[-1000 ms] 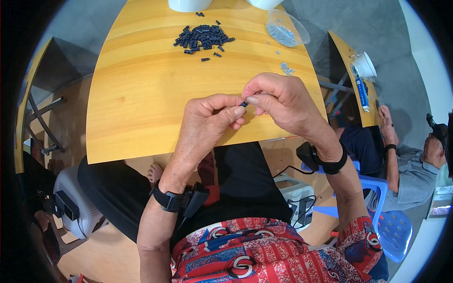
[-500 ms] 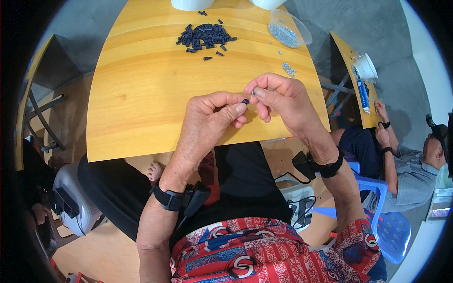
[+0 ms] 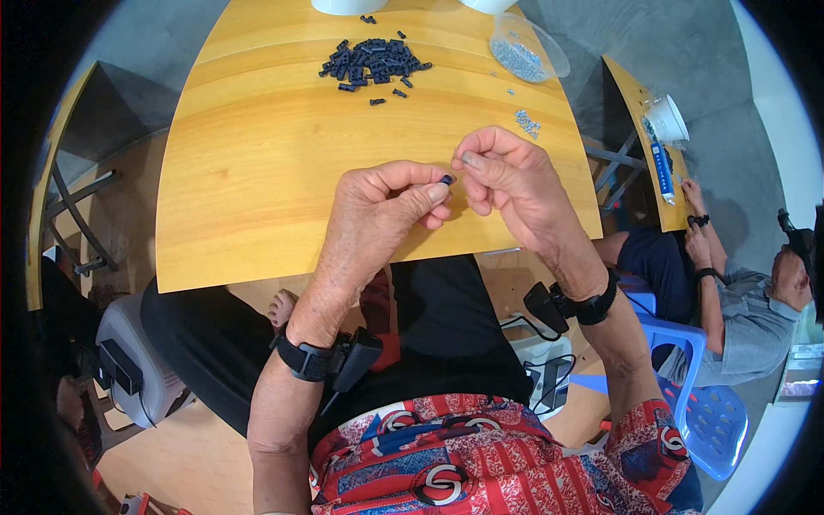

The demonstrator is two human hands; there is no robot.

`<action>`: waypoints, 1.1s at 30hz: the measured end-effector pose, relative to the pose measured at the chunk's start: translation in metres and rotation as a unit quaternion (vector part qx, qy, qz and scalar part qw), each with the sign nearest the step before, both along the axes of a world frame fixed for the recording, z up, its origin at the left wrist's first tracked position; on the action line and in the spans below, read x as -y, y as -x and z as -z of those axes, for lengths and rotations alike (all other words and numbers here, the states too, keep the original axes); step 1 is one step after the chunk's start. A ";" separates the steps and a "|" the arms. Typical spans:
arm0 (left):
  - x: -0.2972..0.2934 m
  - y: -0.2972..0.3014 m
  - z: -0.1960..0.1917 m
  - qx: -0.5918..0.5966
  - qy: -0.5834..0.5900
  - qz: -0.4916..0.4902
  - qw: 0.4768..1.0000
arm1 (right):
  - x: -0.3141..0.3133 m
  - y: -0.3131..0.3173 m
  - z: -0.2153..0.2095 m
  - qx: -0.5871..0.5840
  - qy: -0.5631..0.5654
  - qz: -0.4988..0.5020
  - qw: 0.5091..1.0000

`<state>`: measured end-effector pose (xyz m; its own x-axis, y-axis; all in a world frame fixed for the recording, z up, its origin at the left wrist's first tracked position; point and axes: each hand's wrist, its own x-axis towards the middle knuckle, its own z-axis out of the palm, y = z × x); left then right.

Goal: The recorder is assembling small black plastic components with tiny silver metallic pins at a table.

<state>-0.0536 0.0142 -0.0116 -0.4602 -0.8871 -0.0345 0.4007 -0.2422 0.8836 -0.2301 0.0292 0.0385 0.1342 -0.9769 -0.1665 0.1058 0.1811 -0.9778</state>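
Observation:
My left hand (image 3: 386,202) pinches a small black plastic piece (image 3: 446,179) between thumb and forefinger, its end poking out past the fingertips. Just to the right and slightly higher, my right hand (image 3: 512,176) is closed in a pinch, its fingertips apart from the black piece. Whatever those fingers hold, if anything, is too small to make out. Farther up the table lies a heap of similar black plastic pieces (image 3: 378,62). A small scatter of silvery metal bits (image 3: 528,124) lies beyond my right hand.
A clear plastic tub (image 3: 556,62) with many silvery bits stands at the table's far right. White containers (image 3: 339,7) show at the far edge. The wooden table (image 3: 249,189) ends just before my lap. To the right, another person (image 3: 747,300) sits at a second table (image 3: 639,112).
My right hand has moved slightly up and away from the black piece. A silvery bit visible at its fingertips earlier no longer shows there. My left hand keeps its pinch, nearly still.

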 end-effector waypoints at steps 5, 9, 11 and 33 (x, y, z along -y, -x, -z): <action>0.000 -0.001 -0.002 -0.009 -0.010 0.002 1.000 | -0.002 -0.004 0.007 0.087 -0.029 -0.008 0.996; 0.000 -0.001 -0.003 -0.012 -0.013 0.006 1.000 | -0.002 -0.004 0.011 0.108 -0.041 -0.021 0.993; 0.000 -0.001 -0.003 -0.014 -0.013 0.005 1.000 | -0.002 -0.004 0.014 0.101 -0.047 -0.007 0.994; 0.000 0.000 -0.002 -0.005 -0.007 -0.002 1.000 | -0.004 -0.009 0.020 0.058 0.001 0.035 0.998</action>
<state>-0.0534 0.0143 -0.0097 -0.4573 -0.8883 -0.0431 0.4099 -0.2535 0.8762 -0.2213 0.0336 0.0189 0.0845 -0.9848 -0.1515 0.2306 0.1673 -0.9586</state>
